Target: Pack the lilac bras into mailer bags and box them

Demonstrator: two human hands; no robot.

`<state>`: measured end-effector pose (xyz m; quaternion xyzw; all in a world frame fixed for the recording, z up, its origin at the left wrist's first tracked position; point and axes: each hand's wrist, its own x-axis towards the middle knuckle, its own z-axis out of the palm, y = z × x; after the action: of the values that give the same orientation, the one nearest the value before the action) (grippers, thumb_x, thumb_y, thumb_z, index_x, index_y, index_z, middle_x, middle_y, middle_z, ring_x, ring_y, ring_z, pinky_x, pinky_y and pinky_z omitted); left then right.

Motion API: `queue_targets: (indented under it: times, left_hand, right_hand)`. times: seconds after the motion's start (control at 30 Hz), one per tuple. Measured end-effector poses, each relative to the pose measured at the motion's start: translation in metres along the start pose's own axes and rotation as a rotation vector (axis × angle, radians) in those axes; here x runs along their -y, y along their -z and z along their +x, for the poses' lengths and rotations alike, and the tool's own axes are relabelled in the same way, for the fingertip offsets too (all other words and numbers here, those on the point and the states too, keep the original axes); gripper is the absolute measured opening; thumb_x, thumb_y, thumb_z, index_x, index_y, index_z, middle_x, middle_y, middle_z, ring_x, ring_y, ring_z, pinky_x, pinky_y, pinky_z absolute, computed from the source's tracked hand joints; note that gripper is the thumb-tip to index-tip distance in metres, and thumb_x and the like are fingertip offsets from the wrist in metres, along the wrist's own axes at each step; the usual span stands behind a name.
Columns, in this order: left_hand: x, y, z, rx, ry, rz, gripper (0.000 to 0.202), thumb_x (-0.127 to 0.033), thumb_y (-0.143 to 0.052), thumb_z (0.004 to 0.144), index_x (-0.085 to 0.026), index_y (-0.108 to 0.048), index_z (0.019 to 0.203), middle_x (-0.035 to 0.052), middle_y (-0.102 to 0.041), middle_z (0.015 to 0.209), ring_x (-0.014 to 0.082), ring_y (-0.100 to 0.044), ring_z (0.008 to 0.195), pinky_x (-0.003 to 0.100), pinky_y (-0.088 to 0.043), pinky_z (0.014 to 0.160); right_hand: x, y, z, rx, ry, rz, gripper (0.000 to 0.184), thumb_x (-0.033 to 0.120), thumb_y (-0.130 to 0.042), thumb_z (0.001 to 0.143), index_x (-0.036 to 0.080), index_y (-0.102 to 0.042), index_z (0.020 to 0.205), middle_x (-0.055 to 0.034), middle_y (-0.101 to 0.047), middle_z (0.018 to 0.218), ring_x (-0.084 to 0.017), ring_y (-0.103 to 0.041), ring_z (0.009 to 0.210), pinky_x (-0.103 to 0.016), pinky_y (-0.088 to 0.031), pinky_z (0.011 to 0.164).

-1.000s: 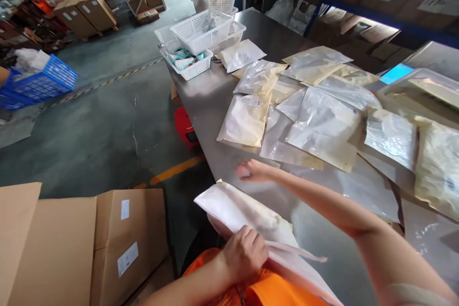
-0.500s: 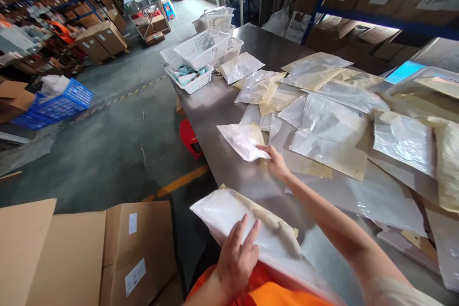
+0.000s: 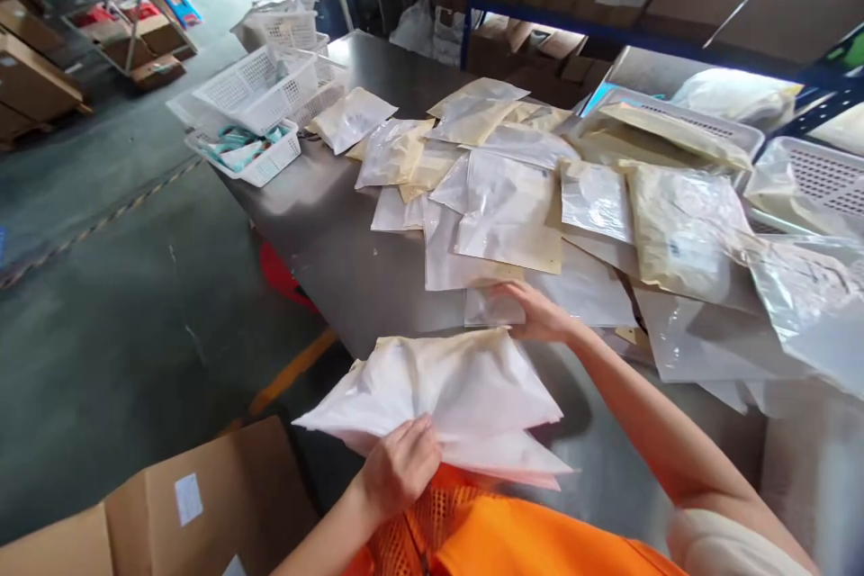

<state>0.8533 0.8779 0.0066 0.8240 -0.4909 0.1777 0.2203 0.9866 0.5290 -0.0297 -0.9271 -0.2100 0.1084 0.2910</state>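
Observation:
My left hand (image 3: 405,461) is closed on the lower edge of a small stack of white plastic bags (image 3: 452,378), held in front of my orange vest. The bags fan apart at their right side, and tan edging shows along the top. Just beyond them, my right hand (image 3: 536,310) reaches over the table with its fingers stretched to the left. Its fingertips are at a flat clear bag (image 3: 487,308) on the metal table (image 3: 324,243). Whether they press on that bag is unclear. More clear bags with tan paper (image 3: 509,216) lie overlapping beyond this hand.
White perforated baskets (image 3: 260,90) stand at the table's far left corner, one with teal items. More filled bags and white trays (image 3: 827,166) are at the right. An opened cardboard box (image 3: 222,486) sits low left. Blue shelving (image 3: 607,18) with cartons runs behind.
My right hand has moved nearer and no longer holds the small white bag out over the table. My left hand has closed on the bags, which now stand more upright. The view has turned right.

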Motion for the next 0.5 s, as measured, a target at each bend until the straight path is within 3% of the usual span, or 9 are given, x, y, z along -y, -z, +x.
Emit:
queue_targets:
  times: [0.1,0.17,0.2,0.27,0.37,0.43,0.5]
  left_hand:
    - [-0.011,-0.002,0.009,0.037,0.008,0.019,0.026,-0.004,-0.044,0.091,-0.015,-0.064,0.103,0.002,-0.061,0.071,0.0166,-0.064,0.067,0.027,-0.055,0.06]
    - [-0.019,-0.004,0.016,0.096,0.15,0.069,0.041,0.001,-0.038,0.089,-0.017,-0.06,0.119,-0.0007,-0.057,0.069,0.0141,-0.059,0.057,0.025,-0.052,0.054]
    - [-0.022,-0.005,0.019,0.127,0.241,0.095,0.045,0.003,-0.035,0.087,-0.017,-0.06,0.119,-0.0006,-0.057,0.069,0.0142,-0.058,0.056,0.025,-0.051,0.053]
    - [-0.026,-0.007,0.025,0.162,0.38,0.128,0.039,0.003,-0.035,0.084,-0.017,-0.064,0.099,0.0012,-0.057,0.071,0.0161,-0.058,0.059,0.027,-0.05,0.051]
    - [-0.027,-0.009,0.029,0.135,0.388,0.159,0.028,-0.001,-0.041,0.083,-0.019,-0.059,0.071,0.0025,-0.056,0.068,0.0191,-0.057,0.063,0.031,-0.05,0.053]
    - [-0.024,-0.009,0.029,0.063,0.396,0.251,0.025,-0.004,-0.045,0.086,-0.018,-0.062,0.075,0.0063,-0.065,0.083,0.0228,-0.062,0.08,0.036,-0.056,0.067]
    - [-0.021,-0.008,0.028,-0.001,0.371,0.342,0.022,-0.008,-0.048,0.089,-0.018,-0.066,0.081,0.0078,-0.068,0.112,0.0262,-0.061,0.107,0.04,-0.055,0.088]
  right_hand:
    - [-0.007,0.008,0.05,-0.201,-0.116,-0.147,0.076,0.03,-0.076,0.068,0.018,-0.049,0.138,-0.0155,-0.039,0.146,-0.037,-0.032,0.138,-0.056,-0.032,0.113]
    - [-0.003,0.007,0.085,-0.303,-0.164,-0.186,0.073,0.022,-0.071,0.073,0.016,-0.046,0.141,-0.0177,-0.028,0.153,-0.041,-0.012,0.145,-0.067,-0.01,0.116]
    - [0.0,0.006,0.101,-0.34,-0.183,-0.193,0.067,0.016,-0.065,0.076,0.015,-0.046,0.141,-0.0176,-0.024,0.155,-0.041,-0.005,0.147,-0.07,0.0,0.115]
    - [0.005,0.004,0.125,-0.393,-0.223,-0.182,0.051,0.008,-0.051,0.082,0.013,-0.053,0.133,-0.0179,-0.023,0.156,-0.041,-0.002,0.148,-0.073,0.011,0.11]
    - [0.014,0.009,0.133,-0.413,-0.24,-0.091,0.037,0.005,-0.035,0.086,0.01,-0.063,0.11,-0.0176,-0.03,0.153,-0.042,-0.001,0.148,-0.078,0.012,0.103]
    - [0.021,0.015,0.116,-0.358,-0.174,0.016,0.031,0.008,-0.034,0.085,0.012,-0.063,0.092,-0.0139,-0.036,0.151,-0.039,-0.007,0.148,-0.077,0.003,0.107]
    - [0.03,0.019,0.082,-0.264,-0.077,0.149,0.027,0.019,-0.036,0.087,0.013,-0.06,0.077,-0.012,-0.048,0.142,-0.032,-0.027,0.144,-0.065,-0.015,0.115]
